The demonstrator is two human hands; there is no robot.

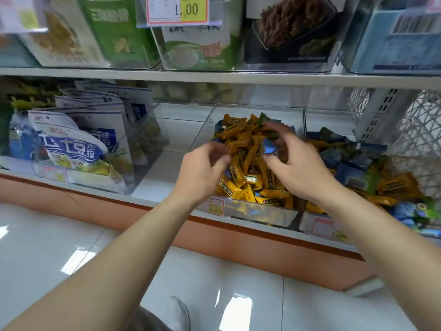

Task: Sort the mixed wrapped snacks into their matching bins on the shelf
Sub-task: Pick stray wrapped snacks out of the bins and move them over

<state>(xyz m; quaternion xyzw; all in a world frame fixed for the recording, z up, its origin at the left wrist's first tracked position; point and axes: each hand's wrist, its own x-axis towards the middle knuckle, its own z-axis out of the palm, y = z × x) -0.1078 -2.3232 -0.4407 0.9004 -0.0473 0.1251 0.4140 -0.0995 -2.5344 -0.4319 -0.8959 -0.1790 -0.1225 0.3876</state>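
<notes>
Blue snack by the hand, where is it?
In the head view, right of centre: the blue snack is pinched in the right hand, just above the yellow snacks filling the middle clear bin.

Bright overhead light — floor (235, 314) glare, blurred hands, warped edges.

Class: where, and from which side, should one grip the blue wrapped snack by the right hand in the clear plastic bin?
Pinch the blue wrapped snack by its exposed edges, from above: it sits atop the yellow wrapped snacks, walled in by the clear plastic bin.
</notes>
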